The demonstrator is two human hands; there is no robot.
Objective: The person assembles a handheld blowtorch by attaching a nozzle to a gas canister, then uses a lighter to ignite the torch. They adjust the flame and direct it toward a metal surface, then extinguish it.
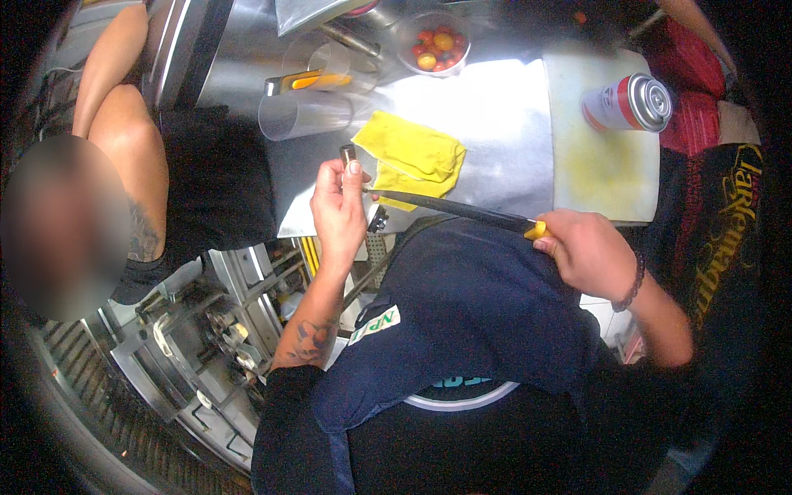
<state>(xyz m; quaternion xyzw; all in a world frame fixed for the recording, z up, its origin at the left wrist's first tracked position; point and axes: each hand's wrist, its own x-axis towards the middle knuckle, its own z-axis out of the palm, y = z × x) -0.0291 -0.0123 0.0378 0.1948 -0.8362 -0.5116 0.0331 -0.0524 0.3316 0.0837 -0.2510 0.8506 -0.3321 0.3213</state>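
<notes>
My right hand (pixel 590 252) is closed round the yellow handle of a long knife (pixel 462 209). Its dark blade runs leftward across my front, and the tip end reaches my left hand (pixel 340 198). That hand is closed on a small dark tool (pixel 347 153); its rounded end sticks up past the thumb, and a black notched part shows below the fingers. The tool's kind is not clear, and the fingers hide where the blade meets it. Just beyond the blade, a folded yellow cloth (pixel 417 153) lies on the steel counter (pixel 511 107).
Clear plastic containers (pixel 301 115) and an orange-and-black handled item (pixel 307 80) are behind the cloth. A bowl of small tomatoes (pixel 435 48) is farther back. A can (pixel 631 106) rests on the cutting board (pixel 602 177). Another person (pixel 124 140) is close on my left.
</notes>
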